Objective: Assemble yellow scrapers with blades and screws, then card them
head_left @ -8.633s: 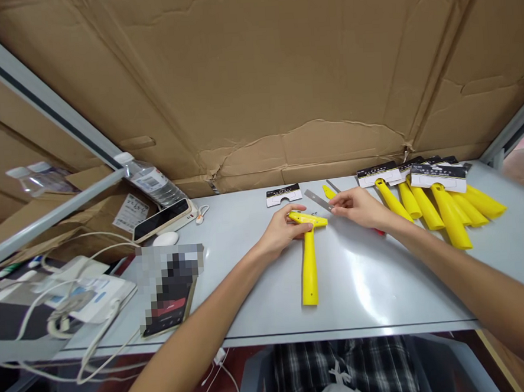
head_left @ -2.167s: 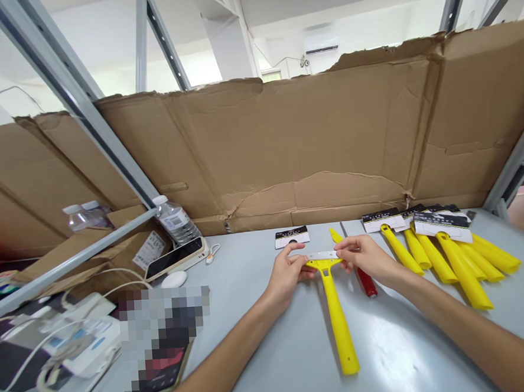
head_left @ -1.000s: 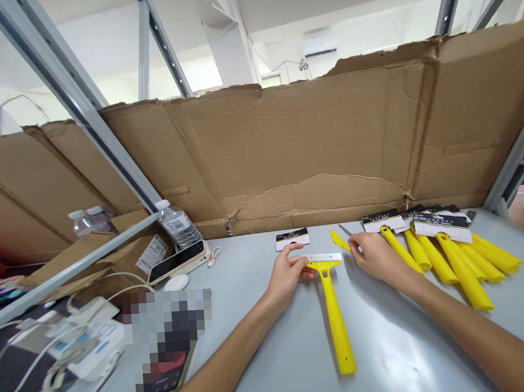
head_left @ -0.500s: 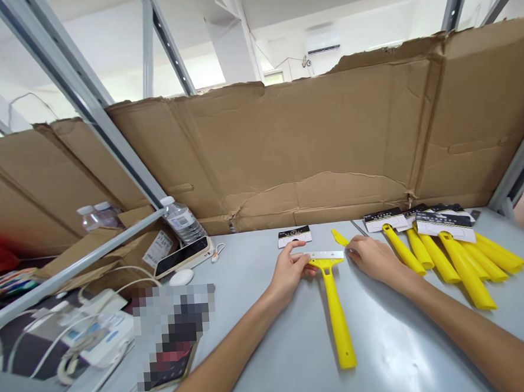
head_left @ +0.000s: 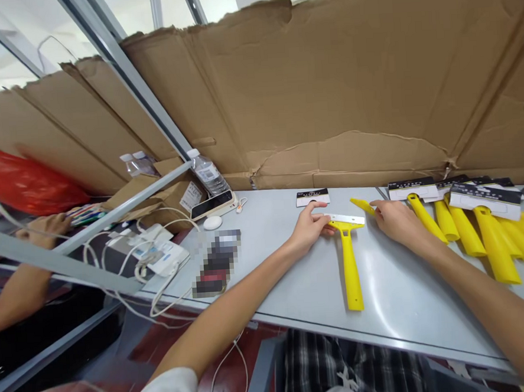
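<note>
A yellow-handled scraper (head_left: 350, 267) lies on the table with its handle towards me and its silver metal head (head_left: 350, 219) away. My left hand (head_left: 311, 228) is closed on the left end of that head, thumb and fingers pinching it. My right hand (head_left: 396, 220) is just right of the head, its fingertips closed on the end of a small, flat, yellow pointed piece (head_left: 361, 205). Part of this piece is hidden by the fingers. Beyond my left hand lies a black-and-white card (head_left: 312, 196).
Several yellow handles (head_left: 466, 231) with black-and-white header cards (head_left: 484, 200) lie at the right. Leftward are a pixelated object (head_left: 217, 264), a phone (head_left: 211, 205), a water bottle (head_left: 208, 172), cables and a metal frame bar. Another person's hand (head_left: 46, 228) is far left. Cardboard (head_left: 327, 97) stands behind.
My view has tilted down and turned left, so the table's front edge and my lap now show. Both hands keep about the same places by the scraper and the small yellow piece.
</note>
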The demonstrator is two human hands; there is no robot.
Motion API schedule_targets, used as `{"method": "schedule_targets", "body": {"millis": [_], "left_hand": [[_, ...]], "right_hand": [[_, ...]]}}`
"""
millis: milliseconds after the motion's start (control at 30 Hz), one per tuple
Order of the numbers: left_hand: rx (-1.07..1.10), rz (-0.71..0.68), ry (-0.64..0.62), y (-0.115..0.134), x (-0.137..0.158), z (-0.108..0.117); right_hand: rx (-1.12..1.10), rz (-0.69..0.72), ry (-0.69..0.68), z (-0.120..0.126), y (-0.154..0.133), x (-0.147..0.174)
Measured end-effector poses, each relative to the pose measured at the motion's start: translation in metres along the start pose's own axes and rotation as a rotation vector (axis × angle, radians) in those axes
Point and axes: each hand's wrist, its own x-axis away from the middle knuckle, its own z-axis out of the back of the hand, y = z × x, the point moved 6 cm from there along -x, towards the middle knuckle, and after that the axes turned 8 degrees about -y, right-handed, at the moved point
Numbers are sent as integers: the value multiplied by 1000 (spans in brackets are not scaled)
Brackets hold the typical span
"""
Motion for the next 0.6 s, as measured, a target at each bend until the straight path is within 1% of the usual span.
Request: {"method": "schedule_targets", "body": {"millis": [100,200,300,367,433,500,600], "left_hand": [[-10,5,-35,-2,1,-3],[-13,15,-47,-3,1,-4],[-15,14,-56,-3,1,-4],[-19,11,-67,-2,1,-5],[-25,11,-82,-1,2,-6],[-35,15,-97,-1,3,-8],[-60,29,-116,-2,3,-9]], "right_hand": [[-45,39,44,5,-1,-2],[-149,58,150,16,0,-1],[-341,51,314,30,2,3],[-518,60,389,38,3,8],[-705,90,416,42,1,12],[-872,135,414,44,-4,15],[-1035,184,400,43,-10,17]]}}
